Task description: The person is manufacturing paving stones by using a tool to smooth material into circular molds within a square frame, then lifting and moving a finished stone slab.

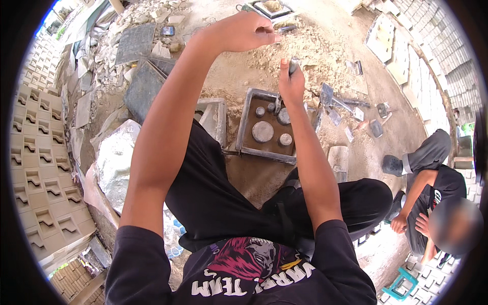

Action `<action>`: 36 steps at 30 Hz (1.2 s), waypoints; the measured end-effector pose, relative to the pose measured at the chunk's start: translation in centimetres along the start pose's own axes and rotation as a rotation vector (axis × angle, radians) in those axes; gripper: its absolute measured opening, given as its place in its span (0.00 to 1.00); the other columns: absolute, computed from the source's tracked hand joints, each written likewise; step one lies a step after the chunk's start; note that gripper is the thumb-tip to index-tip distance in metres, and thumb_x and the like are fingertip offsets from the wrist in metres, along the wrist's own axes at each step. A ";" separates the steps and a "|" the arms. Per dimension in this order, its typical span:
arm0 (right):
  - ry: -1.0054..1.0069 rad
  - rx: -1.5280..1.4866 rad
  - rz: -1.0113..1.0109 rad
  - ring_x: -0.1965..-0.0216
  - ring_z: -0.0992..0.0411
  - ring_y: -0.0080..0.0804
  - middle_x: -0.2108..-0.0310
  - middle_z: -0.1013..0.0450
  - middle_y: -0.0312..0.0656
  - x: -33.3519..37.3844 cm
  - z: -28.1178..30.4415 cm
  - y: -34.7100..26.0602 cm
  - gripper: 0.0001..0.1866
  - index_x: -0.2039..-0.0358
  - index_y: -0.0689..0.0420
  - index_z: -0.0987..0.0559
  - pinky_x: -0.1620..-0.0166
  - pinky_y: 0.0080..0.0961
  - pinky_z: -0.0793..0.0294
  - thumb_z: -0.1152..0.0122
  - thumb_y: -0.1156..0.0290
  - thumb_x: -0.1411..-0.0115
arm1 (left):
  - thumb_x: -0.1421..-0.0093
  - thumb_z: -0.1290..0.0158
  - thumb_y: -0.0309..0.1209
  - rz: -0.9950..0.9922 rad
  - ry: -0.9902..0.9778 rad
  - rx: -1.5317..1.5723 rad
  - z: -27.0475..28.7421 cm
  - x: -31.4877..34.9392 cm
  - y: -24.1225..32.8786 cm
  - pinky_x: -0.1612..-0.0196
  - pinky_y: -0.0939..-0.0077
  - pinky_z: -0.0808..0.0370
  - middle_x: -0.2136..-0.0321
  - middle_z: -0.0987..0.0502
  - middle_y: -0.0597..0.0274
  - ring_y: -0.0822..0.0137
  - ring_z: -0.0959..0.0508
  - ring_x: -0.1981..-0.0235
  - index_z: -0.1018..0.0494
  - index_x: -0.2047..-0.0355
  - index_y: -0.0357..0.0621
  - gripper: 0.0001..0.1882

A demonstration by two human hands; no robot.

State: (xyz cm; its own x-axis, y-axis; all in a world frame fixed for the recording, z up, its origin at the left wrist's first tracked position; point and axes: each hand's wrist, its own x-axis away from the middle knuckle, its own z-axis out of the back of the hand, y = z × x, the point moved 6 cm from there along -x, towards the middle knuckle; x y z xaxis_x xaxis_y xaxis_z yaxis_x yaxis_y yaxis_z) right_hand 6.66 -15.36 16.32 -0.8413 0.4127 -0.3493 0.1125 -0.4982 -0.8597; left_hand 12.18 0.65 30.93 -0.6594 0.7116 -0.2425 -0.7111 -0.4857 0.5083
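Note:
My right hand point(291, 86) is closed around a slim grey metal tool point(294, 65); its rounded top shows above the thumb, and a narrow end seems to hang below over a square frame. That grey-rimmed frame point(267, 155) stands on the ground before my legs. Inside it, a smooth brown surface carries several round grey discs, the largest disc point(263, 131) at the left. My left hand point(249, 33) is raised beyond the frame with its fingers curled together; whatever is between them is hidden. My right wrist covers part of the frame's right side.
Left of the frame lies another grey mould point(216, 114). Loose tools, among them a flat-bladed one point(327, 94), are scattered at the right. Sandy soil point(325, 46) spreads beyond, with rubble at the far left. A person point(432, 188) sits at the right near a green stool point(401, 283).

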 end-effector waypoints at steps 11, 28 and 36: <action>-0.117 -0.087 -0.032 0.70 0.27 0.51 0.73 0.27 0.55 0.0 -0.6 0.1 0.34 0.54 0.73 0.31 0.65 0.38 0.30 0.54 0.46 0.35 | 0.39 0.50 0.52 0.033 -0.068 -0.014 -0.2 -0.1 -0.4 0.71 0.69 0.33 0.77 0.25 0.60 0.68 0.29 0.76 0.24 0.61 0.39 0.25; -0.042 -0.002 0.114 0.82 0.34 0.41 0.84 0.32 0.47 1.4 0.8 -2.0 0.22 0.70 0.65 0.28 0.76 0.35 0.35 0.48 0.55 0.35 | 0.38 0.55 0.54 0.088 -0.279 -0.121 -2.4 -0.1 1.3 0.68 0.68 0.32 0.76 0.27 0.61 0.66 0.28 0.74 0.26 0.61 0.43 0.25; -0.050 -0.018 0.038 0.85 0.34 0.35 0.87 0.32 0.47 2.4 -0.6 -2.1 0.20 0.77 0.64 0.26 0.77 0.34 0.35 0.44 0.58 0.38 | 0.39 0.54 0.55 0.143 -0.301 -0.106 -2.2 0.4 -0.1 0.69 0.68 0.33 0.76 0.26 0.61 0.66 0.28 0.74 0.26 0.60 0.44 0.26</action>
State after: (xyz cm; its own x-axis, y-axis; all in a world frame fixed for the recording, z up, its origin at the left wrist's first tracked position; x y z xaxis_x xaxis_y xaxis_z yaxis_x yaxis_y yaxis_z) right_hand 4.74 -12.87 17.11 -0.8616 0.3544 -0.3633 0.1545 -0.4987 -0.8529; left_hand 11.47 -0.15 29.03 -0.6638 0.7427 0.0879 -0.6486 -0.6302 0.4268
